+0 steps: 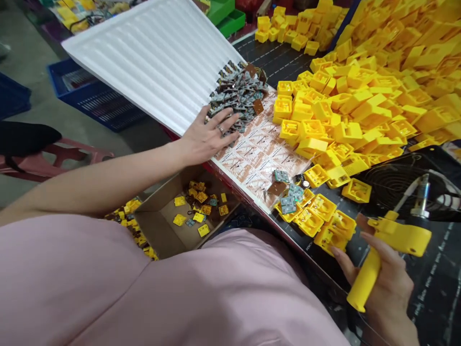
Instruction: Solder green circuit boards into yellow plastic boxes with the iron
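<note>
Blue crate (103, 108) near pink stool (34, 167); green trays (232, 23) farther off.

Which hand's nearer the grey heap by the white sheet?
Left. The left hand lies at the near edge of the grey heap; the right hand is well away, beside the yellow housings.

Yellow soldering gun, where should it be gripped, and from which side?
The handle looks best, approached from the picture's lower right, where the right hand cradles it. It is long and slim, slanting down from the soldering gun's body, so a hand could wrap around it, clear of the metal tip at the body's other end.
</note>
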The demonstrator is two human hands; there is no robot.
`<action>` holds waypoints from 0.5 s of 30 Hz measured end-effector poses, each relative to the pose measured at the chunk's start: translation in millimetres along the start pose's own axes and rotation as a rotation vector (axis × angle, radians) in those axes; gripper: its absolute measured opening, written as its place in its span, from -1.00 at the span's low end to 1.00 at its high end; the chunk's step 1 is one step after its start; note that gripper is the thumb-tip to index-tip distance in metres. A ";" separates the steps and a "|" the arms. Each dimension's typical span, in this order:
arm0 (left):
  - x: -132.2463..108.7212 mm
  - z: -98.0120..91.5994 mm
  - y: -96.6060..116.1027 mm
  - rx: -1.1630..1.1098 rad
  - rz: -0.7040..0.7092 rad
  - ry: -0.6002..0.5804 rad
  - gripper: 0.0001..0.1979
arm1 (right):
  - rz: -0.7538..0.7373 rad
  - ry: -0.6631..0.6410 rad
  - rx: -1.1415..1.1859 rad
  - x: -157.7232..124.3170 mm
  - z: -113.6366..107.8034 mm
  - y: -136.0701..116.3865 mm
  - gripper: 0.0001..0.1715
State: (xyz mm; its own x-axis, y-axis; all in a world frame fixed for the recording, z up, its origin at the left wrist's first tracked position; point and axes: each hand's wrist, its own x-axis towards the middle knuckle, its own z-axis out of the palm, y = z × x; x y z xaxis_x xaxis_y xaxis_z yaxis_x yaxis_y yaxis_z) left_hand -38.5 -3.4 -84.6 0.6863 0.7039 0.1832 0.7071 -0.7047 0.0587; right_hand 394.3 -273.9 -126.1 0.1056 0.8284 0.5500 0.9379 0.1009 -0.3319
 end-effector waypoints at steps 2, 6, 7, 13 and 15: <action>14.5 3.0 -2.7 0.012 0.005 -0.007 -0.58 | -0.071 0.002 0.007 2.7 -0.7 -5.3 -0.36; 31.0 -3.1 -11.2 0.087 -0.038 -0.010 -0.36 | -0.134 0.011 -0.014 4.6 -5.8 -15.8 -0.39; 32.0 -6.9 -14.3 0.096 -0.073 0.017 -0.33 | -0.135 0.010 -0.011 4.2 -7.1 -17.2 -0.38; 36.4 -20.9 -21.0 0.049 -0.394 0.224 -0.54 | -0.136 0.039 -0.005 3.3 -6.3 -16.7 -0.33; 38.8 -17.4 -21.3 -0.014 -0.326 0.276 -0.61 | -0.138 0.039 -0.007 4.6 -4.3 -17.2 -0.37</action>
State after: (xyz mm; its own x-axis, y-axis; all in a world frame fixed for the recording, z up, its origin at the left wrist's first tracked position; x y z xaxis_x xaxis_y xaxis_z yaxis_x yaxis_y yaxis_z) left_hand -29.9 37.4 -61.7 0.3543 0.8410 0.4088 0.8757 -0.4518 0.1705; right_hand 380.1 -274.2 -114.5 -0.0118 0.7852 0.6191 0.9468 0.2079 -0.2456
